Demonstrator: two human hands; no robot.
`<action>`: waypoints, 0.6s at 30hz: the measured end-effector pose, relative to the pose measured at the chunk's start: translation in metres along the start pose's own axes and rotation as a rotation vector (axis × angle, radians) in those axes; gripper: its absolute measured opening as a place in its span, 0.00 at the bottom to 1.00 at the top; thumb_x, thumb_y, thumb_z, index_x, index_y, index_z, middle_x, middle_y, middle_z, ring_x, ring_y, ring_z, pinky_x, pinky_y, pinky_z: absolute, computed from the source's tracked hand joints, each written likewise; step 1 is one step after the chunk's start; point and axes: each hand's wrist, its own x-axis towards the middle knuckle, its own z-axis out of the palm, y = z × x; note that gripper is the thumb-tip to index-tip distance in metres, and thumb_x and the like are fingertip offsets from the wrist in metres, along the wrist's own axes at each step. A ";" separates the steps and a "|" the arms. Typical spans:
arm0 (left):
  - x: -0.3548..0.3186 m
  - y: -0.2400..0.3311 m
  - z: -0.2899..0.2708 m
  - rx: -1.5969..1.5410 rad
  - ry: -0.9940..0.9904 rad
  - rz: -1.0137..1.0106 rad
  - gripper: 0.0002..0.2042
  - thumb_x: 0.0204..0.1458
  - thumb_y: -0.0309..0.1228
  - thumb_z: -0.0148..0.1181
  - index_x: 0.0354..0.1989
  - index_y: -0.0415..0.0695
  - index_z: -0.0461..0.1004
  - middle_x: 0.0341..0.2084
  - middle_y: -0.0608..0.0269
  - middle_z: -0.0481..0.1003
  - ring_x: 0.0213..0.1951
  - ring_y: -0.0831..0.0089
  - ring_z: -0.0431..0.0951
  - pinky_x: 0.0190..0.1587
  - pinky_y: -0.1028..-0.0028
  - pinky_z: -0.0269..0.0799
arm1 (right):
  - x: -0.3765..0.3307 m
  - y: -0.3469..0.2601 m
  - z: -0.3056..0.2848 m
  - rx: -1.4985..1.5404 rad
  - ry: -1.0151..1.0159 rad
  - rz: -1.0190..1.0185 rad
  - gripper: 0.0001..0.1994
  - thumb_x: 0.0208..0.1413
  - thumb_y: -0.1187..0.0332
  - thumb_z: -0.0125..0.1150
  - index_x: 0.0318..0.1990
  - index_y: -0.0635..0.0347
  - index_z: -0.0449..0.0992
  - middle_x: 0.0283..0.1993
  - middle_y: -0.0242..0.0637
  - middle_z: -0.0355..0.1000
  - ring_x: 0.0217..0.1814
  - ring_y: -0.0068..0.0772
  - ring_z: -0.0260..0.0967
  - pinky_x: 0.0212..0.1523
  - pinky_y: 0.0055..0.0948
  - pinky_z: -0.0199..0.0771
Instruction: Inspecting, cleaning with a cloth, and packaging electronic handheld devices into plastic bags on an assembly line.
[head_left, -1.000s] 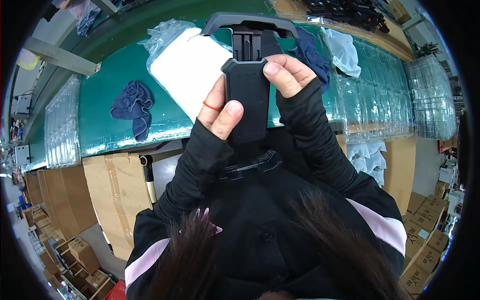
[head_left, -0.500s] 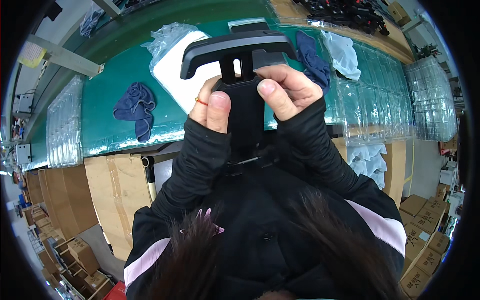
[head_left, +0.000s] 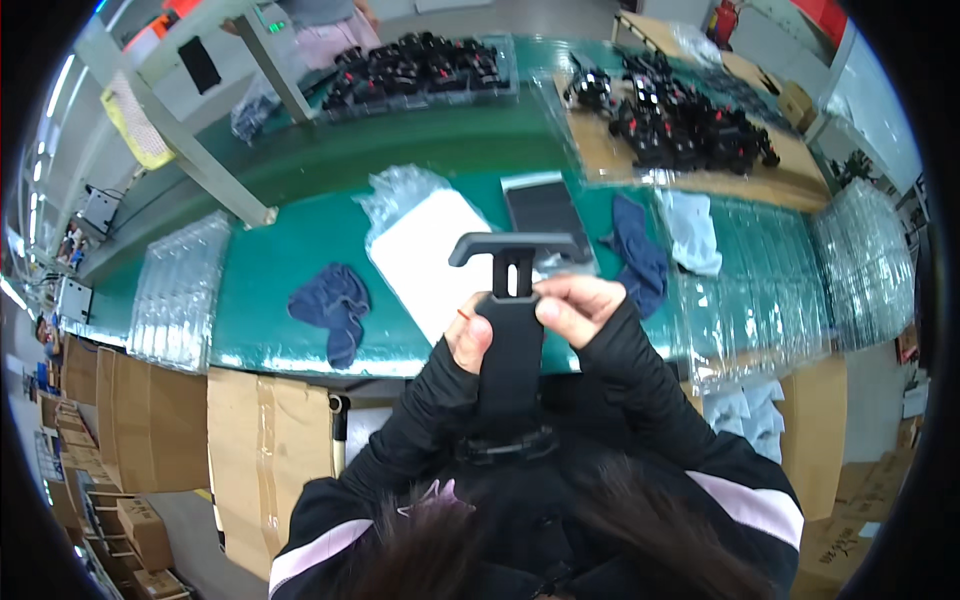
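Both my hands hold a black clamp-type device holder upright in front of my chest. Its wide curved jaw sits on top, joined to the flat body by a slotted neck. My left hand grips the body's left edge, thumb on the face turned to me. My right hand pinches the upper right corner near the neck, with thumb and bent fingers. The lower end of the holder, close to my jacket, has a darker bar-like part that is hard to make out.
Ahead on the green table lie a white sheet, a dark flat packet and blue cloths. Clear plastic trays stand at both sides. Black parts fill the far right; a person stands beyond.
My view has tilted up, showing more of the far table and a person. The holder and both hands appear lower and smaller; both hands keep their grip.
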 end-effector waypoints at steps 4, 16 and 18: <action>-0.003 0.005 0.007 -0.185 -0.030 -0.062 0.47 0.37 0.74 0.41 0.45 0.35 0.68 0.29 0.57 0.74 0.25 0.73 0.75 0.25 0.77 0.71 | -0.001 -0.001 -0.007 -0.225 -0.138 -0.179 0.22 0.44 0.72 0.63 0.49 0.71 0.70 0.37 0.38 0.71 0.42 0.27 0.68 0.48 0.29 0.65; 0.004 -0.002 -0.002 -0.469 -0.108 -0.097 0.44 0.42 0.72 0.39 0.46 0.37 0.68 0.28 0.54 0.73 0.24 0.68 0.75 0.25 0.74 0.73 | 0.014 -0.003 0.003 0.046 0.008 -0.032 0.11 0.52 0.70 0.56 0.38 0.71 0.75 0.27 0.36 0.74 0.27 0.21 0.70 0.35 0.23 0.70; 0.003 -0.002 -0.001 -0.456 -0.117 -0.129 0.45 0.41 0.72 0.40 0.46 0.37 0.68 0.29 0.54 0.73 0.25 0.68 0.76 0.26 0.73 0.73 | 0.012 -0.001 0.000 0.043 0.011 -0.095 0.11 0.53 0.69 0.56 0.38 0.71 0.75 0.27 0.37 0.74 0.27 0.21 0.70 0.32 0.23 0.70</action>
